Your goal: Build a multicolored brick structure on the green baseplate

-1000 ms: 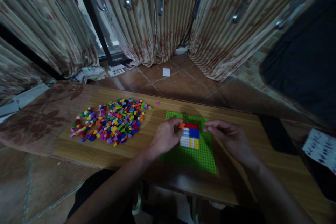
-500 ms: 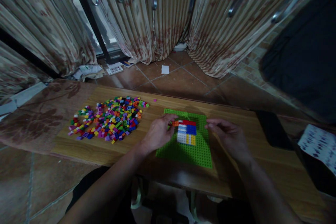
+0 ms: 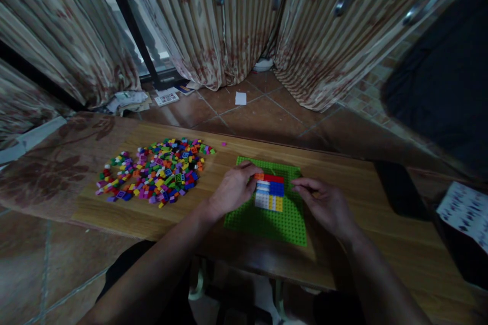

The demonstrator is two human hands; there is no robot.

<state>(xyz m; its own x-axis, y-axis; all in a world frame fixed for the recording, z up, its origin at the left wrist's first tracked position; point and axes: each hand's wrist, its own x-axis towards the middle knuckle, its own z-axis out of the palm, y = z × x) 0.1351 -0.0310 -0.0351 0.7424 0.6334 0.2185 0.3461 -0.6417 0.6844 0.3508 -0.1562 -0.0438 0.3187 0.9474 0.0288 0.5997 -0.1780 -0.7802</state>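
Note:
A green studded baseplate (image 3: 282,228) lies on the wooden table. On it is a block of joined bricks, with a red row (image 3: 273,178) at the top, blue bricks (image 3: 276,189) below at the right, and white (image 3: 262,199) and yellow bricks (image 3: 275,203) at the bottom. My left hand (image 3: 236,187) pinches an orange brick (image 3: 258,176) at the upper left corner of the block. Over the baseplate's right edge, my right hand (image 3: 324,203) has thumb and forefinger close together; whatever lies between them is too small to make out.
A large pile of loose coloured bricks (image 3: 160,172) spreads over the left of the table (image 3: 217,144). One pink brick (image 3: 223,144) lies apart. At the right are a black flat object (image 3: 400,190) and a patterned sheet (image 3: 465,213).
My left hand has shifted slightly right, and the orange brick now sits against the top left of the block. My right hand has moved left, closer to the bricks.

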